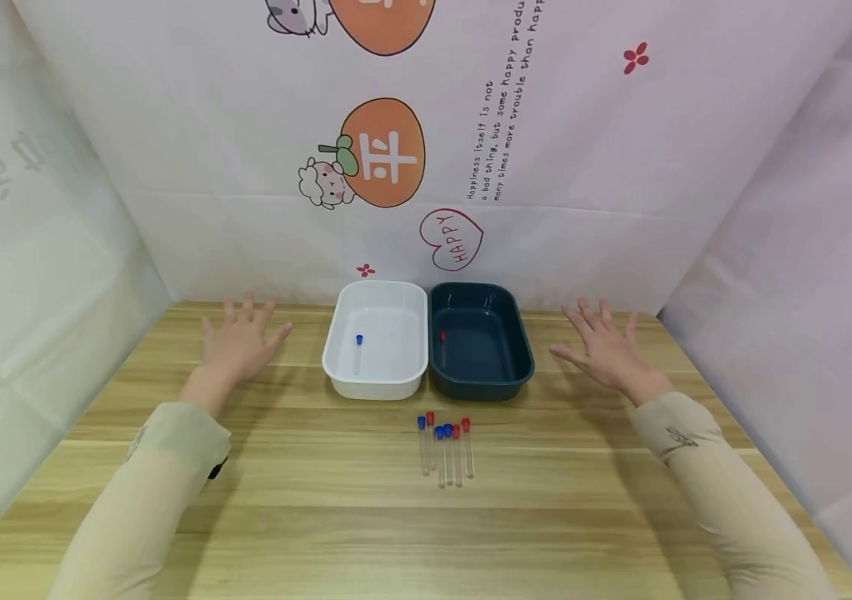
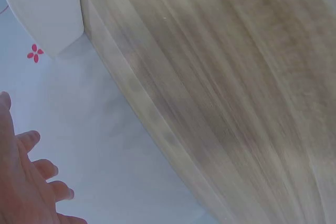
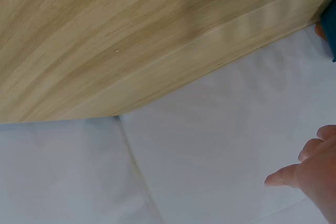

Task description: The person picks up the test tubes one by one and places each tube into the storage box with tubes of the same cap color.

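While six tubes [image 1: 448, 454] are lying before the white tub [image 1: 392, 354] and dark tub [image 1: 486, 346], the left hand [image 1: 241, 342] and right hand [image 1: 606, 352] are spreading wide, holding nothing.
Only the head view is showing a blue-capped tube [image 1: 359, 340] and red-capped tube [image 1: 443, 337] inside, respectively; wrist views are catching tub edges. The cloth [image 1: 583, 167] is reading "HAPPY" and "Happiness itself is not a bad thing".

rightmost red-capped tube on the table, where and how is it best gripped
The tube is probably best pinched at its red cap, the right hand coming from above and the right. It lies flat, the wider cap at its far end, and the other tubes all lie to its left.
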Tool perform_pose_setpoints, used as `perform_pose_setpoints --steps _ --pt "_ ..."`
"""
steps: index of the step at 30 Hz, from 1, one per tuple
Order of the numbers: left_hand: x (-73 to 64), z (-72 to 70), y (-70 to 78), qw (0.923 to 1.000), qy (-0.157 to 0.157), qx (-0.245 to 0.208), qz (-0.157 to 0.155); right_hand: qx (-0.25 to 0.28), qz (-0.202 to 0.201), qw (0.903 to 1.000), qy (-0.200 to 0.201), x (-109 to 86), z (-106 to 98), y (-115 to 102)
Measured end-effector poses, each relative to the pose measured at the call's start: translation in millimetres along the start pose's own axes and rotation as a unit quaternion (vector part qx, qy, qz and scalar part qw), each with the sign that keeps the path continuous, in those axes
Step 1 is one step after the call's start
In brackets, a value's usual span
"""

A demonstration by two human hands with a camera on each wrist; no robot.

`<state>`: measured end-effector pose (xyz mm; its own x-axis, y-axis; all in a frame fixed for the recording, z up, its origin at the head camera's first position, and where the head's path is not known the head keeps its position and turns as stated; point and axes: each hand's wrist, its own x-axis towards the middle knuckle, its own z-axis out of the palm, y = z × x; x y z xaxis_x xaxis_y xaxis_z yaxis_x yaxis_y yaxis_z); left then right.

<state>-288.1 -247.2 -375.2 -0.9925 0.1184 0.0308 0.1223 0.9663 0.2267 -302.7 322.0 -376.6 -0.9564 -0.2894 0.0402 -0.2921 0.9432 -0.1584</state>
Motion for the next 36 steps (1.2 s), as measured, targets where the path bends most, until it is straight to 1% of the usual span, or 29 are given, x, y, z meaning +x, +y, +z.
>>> perform_pose_setpoints --steps 7,12,15,19,26,30,36 --pt "-2.2 -3.0 6.8 0.9999 0.002 0.007 0.011 0.000 -0.031 0.9993 0.018 -5.1 -3 -3" --pt "-2.4 -1.0 9.8 0.9997 0.007 0.014 0.020 -0.001 -0.049 0.9985 0.024 -7.3 -2 -6" --pt "-3.2 -0.6 13.7 0.9996 0.003 0.017 0.024 0.004 -0.060 0.9979 0.024 -9.5 -1 -7" --pt "-4.7 -1.1 19.4 0.9994 0.003 0.011 0.032 0.013 -0.077 0.9965 0.031 -13.3 0 -10" --pt "-8.1 -1.4 24.2 0.9992 0.008 0.006 0.040 0.018 -0.097 0.9945 0.035 -20.8 -1 -17" --pt "-10.4 -1.6 27.8 0.9991 0.008 0.001 0.042 0.015 -0.112 0.9930 0.035 -23.0 -2 -23" --pt "-14.0 -1.7 37.3 0.9989 0.009 -0.006 0.046 0.007 -0.145 0.9885 0.041 -24.8 -1 -34"
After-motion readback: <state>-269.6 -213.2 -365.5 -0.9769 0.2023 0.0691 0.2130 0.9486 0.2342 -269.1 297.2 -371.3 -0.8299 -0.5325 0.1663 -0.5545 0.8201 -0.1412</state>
